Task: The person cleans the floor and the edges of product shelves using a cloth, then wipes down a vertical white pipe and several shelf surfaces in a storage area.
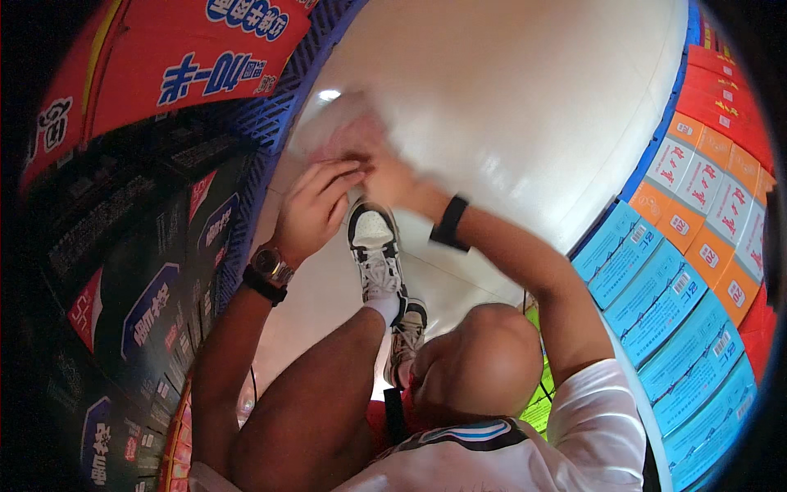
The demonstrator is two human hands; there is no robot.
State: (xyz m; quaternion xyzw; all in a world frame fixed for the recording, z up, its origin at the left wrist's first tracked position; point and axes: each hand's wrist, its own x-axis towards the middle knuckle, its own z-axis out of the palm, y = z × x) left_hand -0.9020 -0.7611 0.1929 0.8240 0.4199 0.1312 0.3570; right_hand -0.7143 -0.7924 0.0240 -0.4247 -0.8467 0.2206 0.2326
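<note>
My left hand is raised above the floor, its fingers stretched out loosely toward the right hand and its thumb apart from them. A round watch and a black band sit on that wrist. Close against those fingertips, my right hand is smeared by motion, with a black band on its wrist. A pale pinkish, partly see-through thing stretches out from the right hand; it is too blurred to name, and the fingers around it hardly show. A small dark patch between the hands cannot be made out.
Stacked dark cartons and red cartons rise on the left, beside a blue slatted pallet. Light-blue boxes, orange-and-white boxes and red packs line the right. Under my hands lie the glossy pale floor and my shoe.
</note>
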